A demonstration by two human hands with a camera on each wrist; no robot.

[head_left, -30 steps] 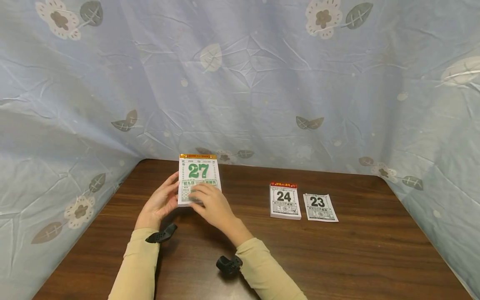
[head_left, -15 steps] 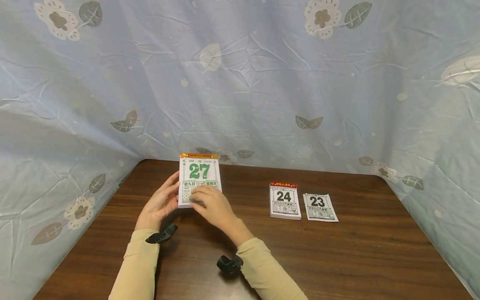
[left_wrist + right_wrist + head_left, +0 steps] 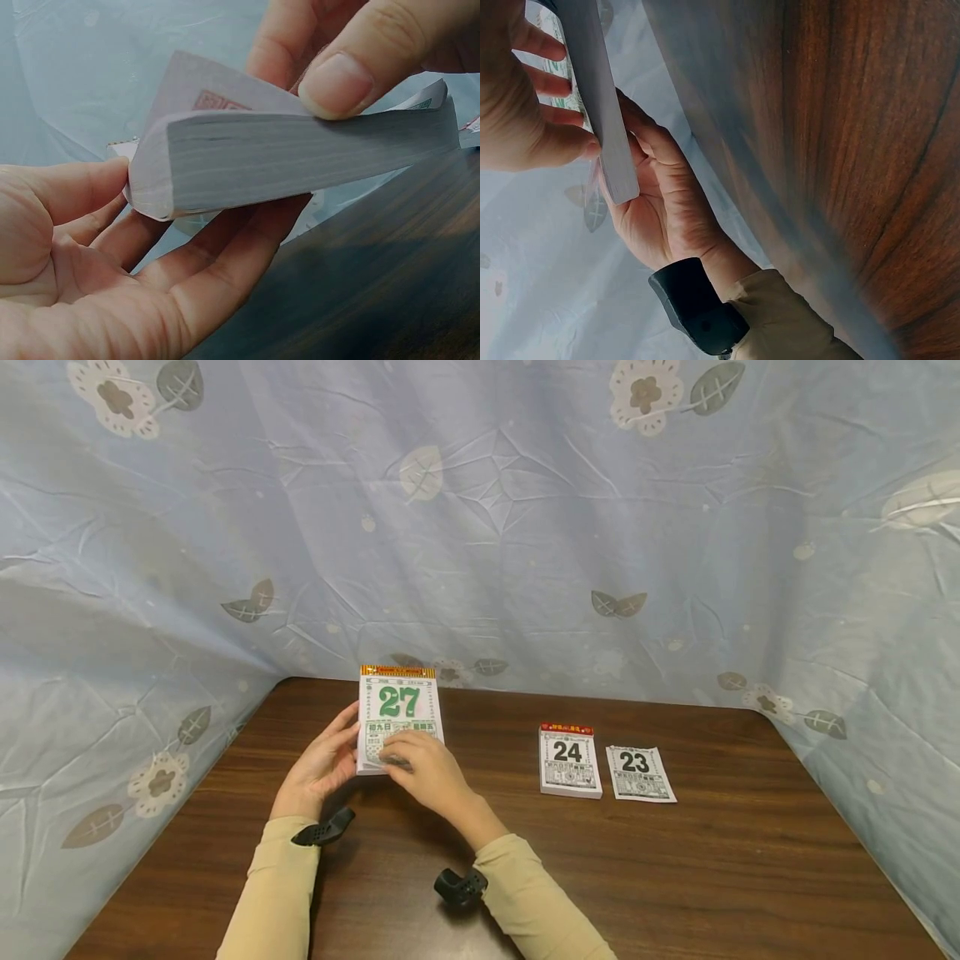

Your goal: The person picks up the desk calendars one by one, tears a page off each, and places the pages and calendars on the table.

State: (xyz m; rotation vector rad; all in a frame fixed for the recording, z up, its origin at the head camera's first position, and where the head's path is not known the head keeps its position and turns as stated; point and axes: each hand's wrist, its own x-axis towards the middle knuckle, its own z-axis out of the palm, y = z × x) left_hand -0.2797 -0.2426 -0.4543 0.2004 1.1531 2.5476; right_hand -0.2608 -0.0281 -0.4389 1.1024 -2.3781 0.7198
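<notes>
A thick tear-off calendar [image 3: 399, 700] with a green 27 and a gold-and-red top strip is held above the back left of the table. My left hand [image 3: 321, 767] grips it at its left side, thumb on the edge and fingers underneath, as the left wrist view shows. My right hand [image 3: 433, 774] is at the lower front. There its thumb [image 3: 341, 84] and fingers pinch the top sheet [image 3: 214, 86] near the bottom edge. That sheet is lifted off the stack, one corner standing up. The right fingers hide part of the lower print.
A smaller calendar [image 3: 570, 762] with a red strip and a black 24 lies on the wooden table [image 3: 675, 877] to the right. Beside it lies a loose sheet [image 3: 641, 775] marked 23. A floral curtain [image 3: 487, 568] hangs behind the table.
The right fingers and thumb have closed in on the calendar's lower front, and the lower part of its top sheet now looks lifted. Both arms stay almost in place.
</notes>
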